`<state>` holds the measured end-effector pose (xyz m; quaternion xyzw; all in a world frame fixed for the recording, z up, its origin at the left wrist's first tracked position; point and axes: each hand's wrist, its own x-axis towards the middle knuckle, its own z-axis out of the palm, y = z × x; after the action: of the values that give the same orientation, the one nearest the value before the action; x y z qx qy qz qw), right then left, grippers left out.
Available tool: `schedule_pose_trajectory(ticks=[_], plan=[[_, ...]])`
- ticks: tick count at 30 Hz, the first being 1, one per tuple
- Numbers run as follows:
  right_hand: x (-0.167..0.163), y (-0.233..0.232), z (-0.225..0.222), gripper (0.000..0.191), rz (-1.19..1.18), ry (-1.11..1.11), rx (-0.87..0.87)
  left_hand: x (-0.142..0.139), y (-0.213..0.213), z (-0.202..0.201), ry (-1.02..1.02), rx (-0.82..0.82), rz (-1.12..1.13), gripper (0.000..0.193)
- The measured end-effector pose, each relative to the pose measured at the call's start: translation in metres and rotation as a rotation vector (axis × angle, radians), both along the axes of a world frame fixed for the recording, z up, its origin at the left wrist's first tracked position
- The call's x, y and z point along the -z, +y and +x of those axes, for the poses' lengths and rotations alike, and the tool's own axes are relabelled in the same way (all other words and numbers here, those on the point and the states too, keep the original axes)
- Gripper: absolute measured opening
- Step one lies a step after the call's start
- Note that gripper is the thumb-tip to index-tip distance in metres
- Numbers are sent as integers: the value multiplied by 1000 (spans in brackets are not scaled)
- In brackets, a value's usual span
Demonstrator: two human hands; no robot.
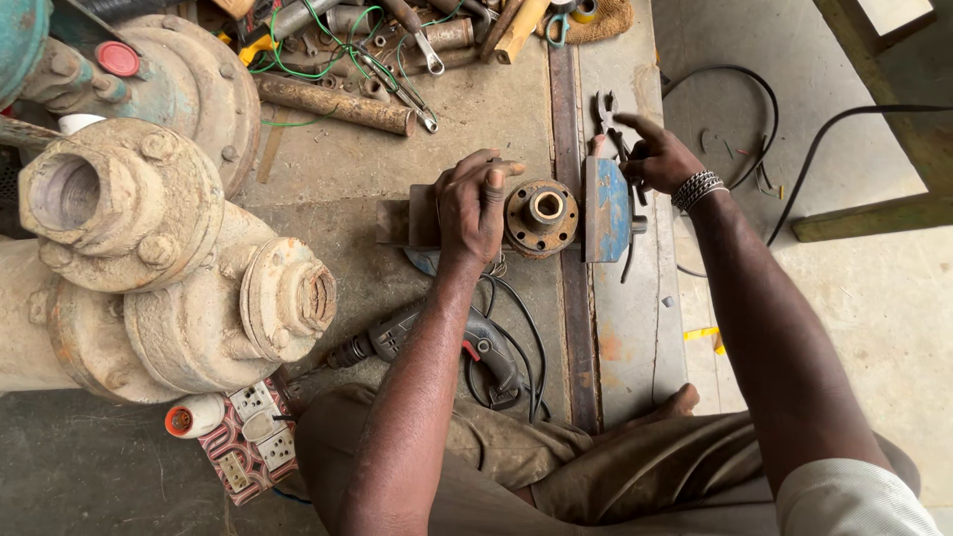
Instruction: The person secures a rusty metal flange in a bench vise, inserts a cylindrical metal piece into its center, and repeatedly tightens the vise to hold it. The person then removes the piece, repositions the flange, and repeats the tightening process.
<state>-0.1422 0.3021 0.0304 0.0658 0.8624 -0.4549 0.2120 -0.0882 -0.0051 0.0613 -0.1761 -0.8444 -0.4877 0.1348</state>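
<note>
Working left to right from my left hand: way off on its far side the big rusty pump bodies are sitting, well apart from anything I'm touching. Below the wrist, an electric drill is lying near my forearm with its cord looping under it.

The left hand itself is curling palm-down over a metal block, fingers bent and pressing on it, thumb tip reaching the edge of the rusty flanged hub. That hub is sitting just beside my fingertips, bore facing up, wedged between the block and a blue plate on the other side.

My right hand is hovering at the far edge of that plate, index finger sticking out, the other fingers half-curling around something dark behind it. I can't tell what, or whether they're actually gripping.

My read: I'm squaring up and steadying the hub between block and plate. Any further move is calling for the left hand keeping firm pressure so the hub isn't tipping.
</note>
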Motion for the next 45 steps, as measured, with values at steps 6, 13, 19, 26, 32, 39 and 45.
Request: schedule_pose_trajectory(ticks=[6, 13, 19, 26, 32, 39, 45], plan=[[4, 8, 44, 68, 43, 164, -59, 2, 2, -2, 13, -26, 50, 76], [22, -30, 122, 54, 14, 80, 459, 8, 6, -3, 28, -26, 95, 72], [10, -75, 165, 31, -20, 23, 468, 12, 7, -8, 34, -45, 86, 64], [-9, -72, 167, 26, 263, -114, 318, 6, 8, -5, 61, -53, 59, 59], [4, -65, 209, 29, 788, 64, -21, 4, 10, -7, 100, -97, -26, 54], [10, -35, 250, 27, 659, 117, -79, 15, 14, -9, 103, -197, -169, 40], [-27, -41, 266, 31, 418, 498, 195, 11, 15, -20, -254, -246, -431, 61]])
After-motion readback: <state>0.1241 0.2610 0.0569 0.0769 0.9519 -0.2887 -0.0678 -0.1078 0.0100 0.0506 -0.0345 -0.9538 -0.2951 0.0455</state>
